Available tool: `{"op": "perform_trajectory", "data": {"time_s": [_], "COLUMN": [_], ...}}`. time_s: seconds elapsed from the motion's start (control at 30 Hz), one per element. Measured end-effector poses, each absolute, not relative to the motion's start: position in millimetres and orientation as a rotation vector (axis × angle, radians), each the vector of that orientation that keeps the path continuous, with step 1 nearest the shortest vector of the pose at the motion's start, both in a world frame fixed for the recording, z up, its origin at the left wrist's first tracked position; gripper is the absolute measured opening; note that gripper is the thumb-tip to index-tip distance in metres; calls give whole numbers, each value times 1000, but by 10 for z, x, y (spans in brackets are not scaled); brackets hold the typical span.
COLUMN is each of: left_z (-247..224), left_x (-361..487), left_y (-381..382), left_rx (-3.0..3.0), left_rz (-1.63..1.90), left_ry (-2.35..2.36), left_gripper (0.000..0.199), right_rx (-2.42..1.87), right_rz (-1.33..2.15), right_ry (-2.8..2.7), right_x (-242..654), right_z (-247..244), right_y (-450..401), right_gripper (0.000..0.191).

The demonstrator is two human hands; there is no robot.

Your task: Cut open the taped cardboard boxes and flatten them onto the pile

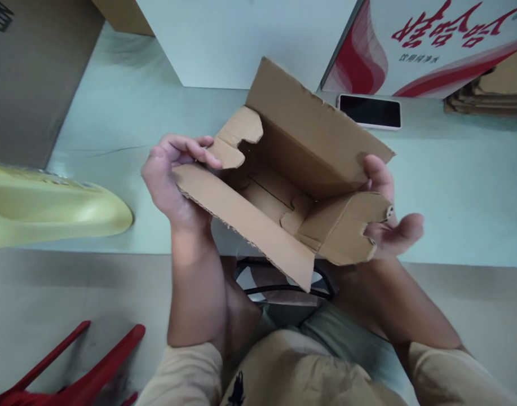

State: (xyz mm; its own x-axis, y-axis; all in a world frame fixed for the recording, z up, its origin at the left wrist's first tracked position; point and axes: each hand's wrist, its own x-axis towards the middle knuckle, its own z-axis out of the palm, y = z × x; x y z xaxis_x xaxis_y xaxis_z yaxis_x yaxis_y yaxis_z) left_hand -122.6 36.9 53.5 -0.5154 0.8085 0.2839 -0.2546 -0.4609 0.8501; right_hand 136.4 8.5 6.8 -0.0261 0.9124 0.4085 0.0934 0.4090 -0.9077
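Note:
A brown cardboard box (313, 141) is held up, tilted, over the table's front edge. Its top flaps stand open, and the inside shows bare folded cardboard. My left hand (177, 175) grips its left end, with fingers on the notched left side flap (237, 135) and the thumb side behind the near long flap (245, 220). My right hand (385, 208) is at the right end, its fingers partly hidden behind the notched right side flap (347, 231).
On the pale table (453, 186) lie a phone (370, 111) and, at the far right, stacked flat cardboard (495, 90). A white box (250, 39) and a red-and-white carton (423, 51) stand behind. A yellow bottle-like container (55, 208) lies left; a red stool (80, 366) is below.

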Motion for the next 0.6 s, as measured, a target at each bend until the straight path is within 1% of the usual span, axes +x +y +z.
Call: {"op": "perform_trajectory", "data": {"time_s": [0.07,0.13,0.17,0.2,0.27,0.33,0.37,0.4,0.43,0.47,0.53,0.57,0.6], "left_z": [543,546,544,540,522,490,470,449,427,406,377,372,375], "left_x": [-1224,-1224,-1226,-1228,-1236,-1242,-1243,-1241,-1236,-1229,-1210,-1199,-1188], "left_y": [353,344,345,350,374,409,429,448,465,479,493,493,488], "left_rx": [926,926,923,920,907,897,894,894,910,934,967,974,982], "left_rz": [2009,1999,2005,2016,2042,2067,2080,2103,2121,2147,2184,2196,2192], "left_ry": [1030,1056,1063,1062,1045,1017,1009,1002,991,977,958,945,934], "left_gripper": [57,56,55,53,55,68,77,85,92,96,98,97,95], "right_rx": [-908,-932,-944,-941,-907,-884,-884,-891,-900,-904,-893,-877,-857], "right_rz": [843,799,754,709,690,736,758,772,778,779,762,747,734], "right_ry": [-1402,-1467,-1508,-1538,-1573,-1575,-1573,-1568,-1566,-1569,-1602,-1635,-1673], "right_x": [1335,1351,1366,1383,1406,1412,1411,1408,1404,1402,1400,1402,1406], "right_z": [19,-25,-42,-55,-66,-64,-59,-52,-44,-34,-13,-3,3], "right_y": [97,113,121,129,139,141,139,136,133,130,126,124,121], "right_gripper": [71,63,62,64,78,94,98,96,89,78,57,53,54]}}
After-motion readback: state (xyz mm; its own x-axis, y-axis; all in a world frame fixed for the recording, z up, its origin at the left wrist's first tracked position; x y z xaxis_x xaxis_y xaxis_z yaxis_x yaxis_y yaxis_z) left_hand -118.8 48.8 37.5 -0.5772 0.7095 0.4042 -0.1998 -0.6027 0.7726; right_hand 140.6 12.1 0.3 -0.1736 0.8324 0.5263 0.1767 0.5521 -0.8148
